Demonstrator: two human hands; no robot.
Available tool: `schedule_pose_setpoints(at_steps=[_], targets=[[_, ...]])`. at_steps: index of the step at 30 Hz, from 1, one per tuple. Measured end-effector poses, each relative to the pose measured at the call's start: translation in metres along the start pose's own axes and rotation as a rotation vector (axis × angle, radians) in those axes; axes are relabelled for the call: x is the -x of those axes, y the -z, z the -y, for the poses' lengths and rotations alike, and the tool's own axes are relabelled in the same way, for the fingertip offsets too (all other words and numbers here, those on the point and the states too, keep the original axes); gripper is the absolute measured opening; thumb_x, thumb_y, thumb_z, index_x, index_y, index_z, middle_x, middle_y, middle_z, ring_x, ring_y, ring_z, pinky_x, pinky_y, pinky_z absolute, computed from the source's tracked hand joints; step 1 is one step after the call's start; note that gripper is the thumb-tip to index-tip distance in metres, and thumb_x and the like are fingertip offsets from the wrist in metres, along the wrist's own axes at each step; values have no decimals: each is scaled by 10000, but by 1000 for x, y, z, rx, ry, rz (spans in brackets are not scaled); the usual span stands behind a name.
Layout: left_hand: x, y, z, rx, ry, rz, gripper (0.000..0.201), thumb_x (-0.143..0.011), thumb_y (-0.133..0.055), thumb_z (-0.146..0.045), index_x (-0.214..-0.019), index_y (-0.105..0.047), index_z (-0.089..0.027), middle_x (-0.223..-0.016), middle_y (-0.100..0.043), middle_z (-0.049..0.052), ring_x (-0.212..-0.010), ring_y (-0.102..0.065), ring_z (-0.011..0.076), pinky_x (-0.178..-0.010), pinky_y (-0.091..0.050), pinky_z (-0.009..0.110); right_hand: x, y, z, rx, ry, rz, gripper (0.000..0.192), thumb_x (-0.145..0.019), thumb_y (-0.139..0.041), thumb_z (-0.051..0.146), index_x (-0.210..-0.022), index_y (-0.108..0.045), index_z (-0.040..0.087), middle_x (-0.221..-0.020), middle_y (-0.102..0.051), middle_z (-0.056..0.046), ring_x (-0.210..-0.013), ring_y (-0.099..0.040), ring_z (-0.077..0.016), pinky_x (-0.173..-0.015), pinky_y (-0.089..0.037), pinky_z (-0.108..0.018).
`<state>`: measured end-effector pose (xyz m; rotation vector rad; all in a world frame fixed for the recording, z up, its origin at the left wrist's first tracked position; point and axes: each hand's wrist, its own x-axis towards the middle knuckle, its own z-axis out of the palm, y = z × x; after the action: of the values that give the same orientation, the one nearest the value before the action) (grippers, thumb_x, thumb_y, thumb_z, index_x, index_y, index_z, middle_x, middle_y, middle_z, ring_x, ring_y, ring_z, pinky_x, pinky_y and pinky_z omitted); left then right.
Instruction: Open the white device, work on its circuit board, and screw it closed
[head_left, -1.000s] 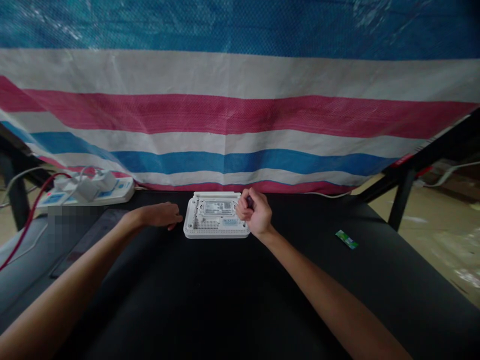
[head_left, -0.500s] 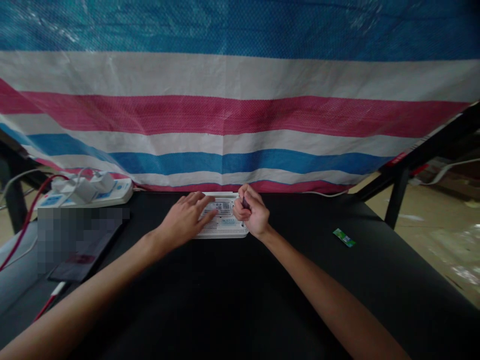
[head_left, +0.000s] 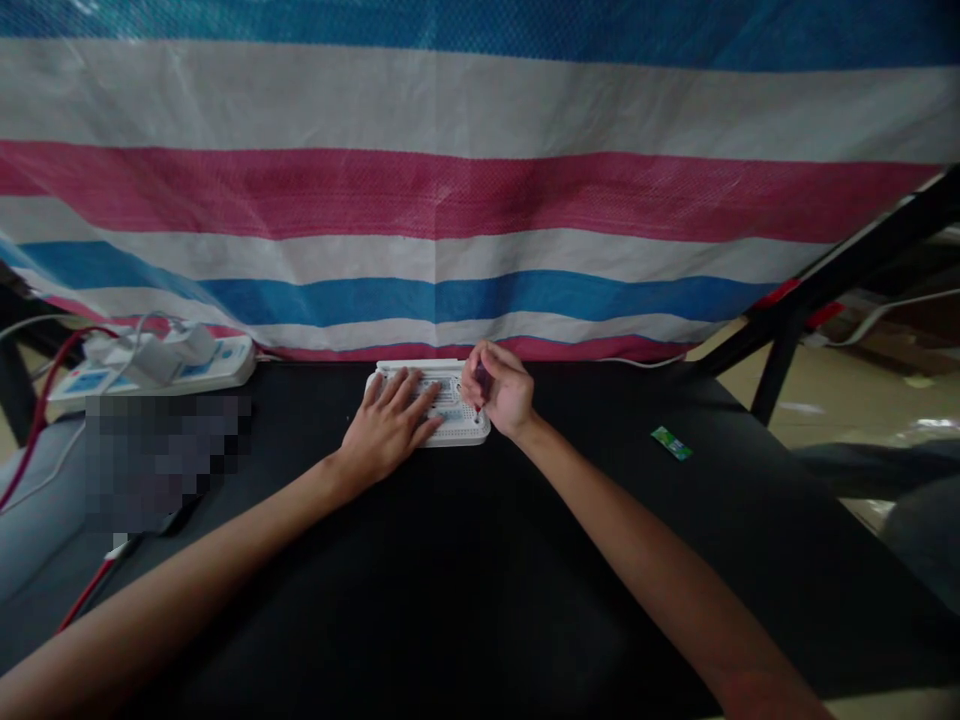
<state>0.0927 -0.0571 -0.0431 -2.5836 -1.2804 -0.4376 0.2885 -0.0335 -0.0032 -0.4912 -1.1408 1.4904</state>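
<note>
A white router-like device (head_left: 456, 415) lies with its labelled underside up near the far edge of the black table (head_left: 465, 560). My left hand (head_left: 390, 425) rests flat on its left half, fingers spread, covering part of it. My right hand (head_left: 501, 388) is closed around a small dark tool, probably a screwdriver, whose tip points down at the device's right side. Most of the tool is hidden inside my fist.
A striped red, white and blue tarp (head_left: 465, 200) hangs behind the table. A white power strip (head_left: 161, 365) with plugs and a red cable (head_left: 34, 400) sits at the far left. A small green packet (head_left: 671, 443) lies to the right. A black frame leg (head_left: 780, 360) stands far right.
My left hand moved from the table beside the device onto the device's left half. My right hand stayed at the device's right side. The camera tilted down slightly.
</note>
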Motion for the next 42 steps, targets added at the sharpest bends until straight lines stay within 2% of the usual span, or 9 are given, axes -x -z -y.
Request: schedule_pose_setpoints(at_steps=[6, 12, 16, 20, 26, 30, 34, 38, 42], targets=[[-3, -2, 2, -12, 11, 1, 514, -1022, -346, -491, -1446, -474, -232, -1494, -461, 144, -1409, -385, 340, -1144, -295, 559, -3, 2, 3, -5, -1, -48, 415, -801, -669, 535, -638, -498, 194, -473, -469, 45, -385, -405, -86, -418, -330, -230], [-3, 0, 3, 6, 12, 22, 529, -1026, -311, -501, -1457, -456, -231, -1511, -438, 146, -1420, -363, 336, -1148, -275, 559, -2, -4, -2, -67, -40, -87, 484, -800, -633, 605, -625, -404, 216, -446, -263, 96, -378, -178, -60, -389, -161, -213], [-2, -2, 3, 15, 21, 13, 527, -1026, -306, -498, -1461, -446, -237, -1513, -437, 139, -1424, -358, 325, -1158, -253, 552, 0, -7, -3, -41, 1, -132, 433, -777, -664, 574, -716, -400, 236, -449, -223, 122, -388, -118, -62, -404, -111, -212], [-1, -4, 3, 27, 18, 0, 524, -1023, -312, -499, -1458, -448, -240, -1519, -430, 133, -1426, -354, 326, -1159, -250, 552, 0, -7, -3, -28, 51, -111, 393, -785, -689, 466, -672, -402, 223, -450, -279, 108, -389, -157, -59, -406, -115, -218], [-1, -3, 3, 12, 6, -17, 520, -1027, -309, -486, -1448, -462, -222, -1510, -439, 146, -1421, -363, 330, -1156, -260, 556, -1, -8, -4, 8, 94, -84, 437, -810, -649, 496, -584, -418, 202, -478, -372, 59, -390, -269, -63, -416, -164, -231], [-3, -2, 2, 3, 0, -10, 522, -1027, -312, -482, -1450, -460, -214, -1510, -437, 153, -1422, -361, 337, -1151, -267, 571, 0, -7, -4, 22, 84, -100, 482, -795, -644, 559, -588, -374, 217, -454, -292, 82, -390, -202, -63, -411, -144, -225], [-1, -3, 4, 13, 9, -12, 520, -1022, -332, -486, -1452, -456, -223, -1510, -442, 142, -1424, -361, 330, -1159, -262, 568, 2, -5, -6, -9, 99, -102, 442, -811, -618, 572, -687, -356, 239, -431, -219, 123, -367, -130, -62, -403, -120, -215], [8, -9, 4, 33, 16, -24, 506, -1016, -354, -484, -1447, -459, -241, -1511, -447, 117, -1425, -362, 317, -1170, -254, 556, 3, -7, -7, 28, 104, -131, 426, -828, -620, 544, -750, -320, 253, -435, -274, 128, -367, -189, -73, -409, -163, -210], [-16, 2, 1, 69, 21, -21, 492, -1006, -396, -461, -1426, -489, -222, -1503, -456, 128, -1418, -372, 332, -1158, -272, 585, 2, -9, -5, 70, 165, -167, 405, -824, -641, 508, -751, -338, 249, -451, -374, 111, -379, -272, -79, -429, -261, -219]])
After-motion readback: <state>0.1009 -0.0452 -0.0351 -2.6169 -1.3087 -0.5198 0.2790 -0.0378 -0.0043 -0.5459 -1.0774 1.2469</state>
